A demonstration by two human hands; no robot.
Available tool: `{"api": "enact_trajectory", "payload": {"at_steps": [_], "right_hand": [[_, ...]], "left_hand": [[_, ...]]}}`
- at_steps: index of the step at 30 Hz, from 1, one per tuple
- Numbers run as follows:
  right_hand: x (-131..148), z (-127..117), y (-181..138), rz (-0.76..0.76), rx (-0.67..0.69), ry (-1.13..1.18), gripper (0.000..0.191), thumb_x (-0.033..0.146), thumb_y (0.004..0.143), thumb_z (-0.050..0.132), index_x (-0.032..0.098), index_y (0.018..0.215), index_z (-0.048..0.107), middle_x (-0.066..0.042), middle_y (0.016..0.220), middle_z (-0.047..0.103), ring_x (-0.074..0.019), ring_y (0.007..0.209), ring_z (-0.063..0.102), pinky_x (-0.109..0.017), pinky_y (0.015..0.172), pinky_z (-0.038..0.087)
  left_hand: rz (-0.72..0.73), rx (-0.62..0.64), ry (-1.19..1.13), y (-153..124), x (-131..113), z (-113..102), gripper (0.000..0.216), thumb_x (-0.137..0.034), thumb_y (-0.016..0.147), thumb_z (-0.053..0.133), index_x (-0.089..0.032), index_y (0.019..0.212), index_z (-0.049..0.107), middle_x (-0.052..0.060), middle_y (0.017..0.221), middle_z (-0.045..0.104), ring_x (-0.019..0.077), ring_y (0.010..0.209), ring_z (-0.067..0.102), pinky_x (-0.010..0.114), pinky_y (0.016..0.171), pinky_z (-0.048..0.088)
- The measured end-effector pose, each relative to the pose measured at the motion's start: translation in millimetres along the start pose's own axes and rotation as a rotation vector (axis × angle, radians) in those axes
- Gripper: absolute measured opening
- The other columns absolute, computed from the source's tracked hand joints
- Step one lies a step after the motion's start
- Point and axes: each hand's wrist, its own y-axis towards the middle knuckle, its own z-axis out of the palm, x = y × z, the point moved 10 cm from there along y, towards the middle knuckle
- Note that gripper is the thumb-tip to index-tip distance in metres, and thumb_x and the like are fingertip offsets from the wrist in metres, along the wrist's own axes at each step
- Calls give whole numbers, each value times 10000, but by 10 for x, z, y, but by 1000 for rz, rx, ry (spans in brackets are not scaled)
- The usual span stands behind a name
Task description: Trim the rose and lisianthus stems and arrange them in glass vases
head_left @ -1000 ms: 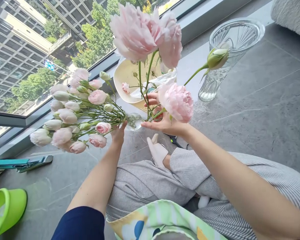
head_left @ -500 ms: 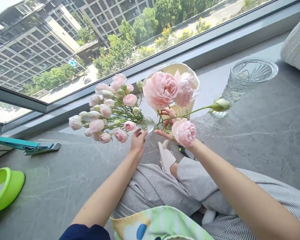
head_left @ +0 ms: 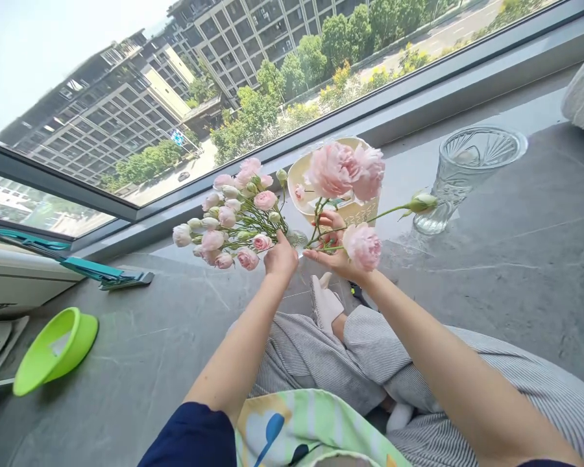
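Pink and white roses [head_left: 228, 214] fan out to the left from a small glass vase [head_left: 299, 240], which is mostly hidden. My left hand [head_left: 279, 258] is curled at the vase's near side, its raised finger against the lower stems. Between the thumb and fingers of my right hand [head_left: 339, 251] is a branching rose stem [head_left: 316, 224]. It carries large pink blooms [head_left: 333, 170], a lower pink bloom [head_left: 363, 246] and a pale bud [head_left: 422, 202] pointing right.
Behind the right hand stands a cream bucket [head_left: 299, 202] with a small pink flower inside. A clear cut-glass vase [head_left: 450, 185] stands to the right. On the left are a lime-green basin [head_left: 61, 347] and a teal-handled tool [head_left: 97, 269]. A window frame [head_left: 399, 123] runs along the back.
My left hand has moved up and closer round the vase and lower stems. The rose stem in my right hand has tilted slightly. The camera view has shifted left.
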Motion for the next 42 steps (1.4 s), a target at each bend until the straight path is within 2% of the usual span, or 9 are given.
{"api": "enact_trajectory", "payload": {"at_steps": [4,7,13,20,29,35,42], "right_hand": [[106,4,-4,-17,16,-4,727,459,633,797,175,1234,500,-119,1175,584,-168,854,594,-336,809,526],[138,-11,5,-32,19,-33,651,457,653,783,169,1188,550,-102,1094,621,-172,846,580,-333,783,523],[144,-38,41,-121,-10,-22,584,443,658,784,173,1134,579,-107,1125,615,-214,1036,558,-339,824,502],[107,-63,57,-123,-36,7,690,461,664,776,213,1251,510,-82,1105,622,-207,1092,541,-329,850,486],[107,-70,60,-135,-42,15,732,460,665,775,225,1298,491,-94,1163,595,-207,1062,541,-336,854,492],[56,-18,64,-71,16,19,632,476,705,739,242,1257,539,-97,1158,607,-203,983,563,-342,808,519],[104,-13,61,-31,30,72,626,471,690,756,224,1233,566,-100,1154,619,-183,906,594,-307,754,545]], "left_hand": [[-86,18,-28,117,106,-17,462,-252,870,435,-104,1305,387,210,1017,683,313,966,667,365,756,492],[-90,20,-6,170,134,-7,378,-256,874,435,-124,1228,446,221,1012,683,327,974,664,381,752,489],[-78,-35,9,187,174,34,367,-297,896,408,-190,1243,458,181,949,703,344,932,672,400,743,483],[-78,-58,22,235,182,87,351,-329,906,413,-216,1232,479,178,944,705,321,930,674,386,756,481],[-100,-60,7,213,189,73,327,-316,908,404,-177,1193,483,183,970,705,328,956,672,387,769,479],[-119,-76,-14,178,207,50,350,-319,930,365,-137,1218,446,200,981,702,314,966,675,377,776,475],[-142,-106,-64,164,226,44,359,-315,948,330,-127,1239,425,191,932,710,296,930,687,364,770,476]]}}
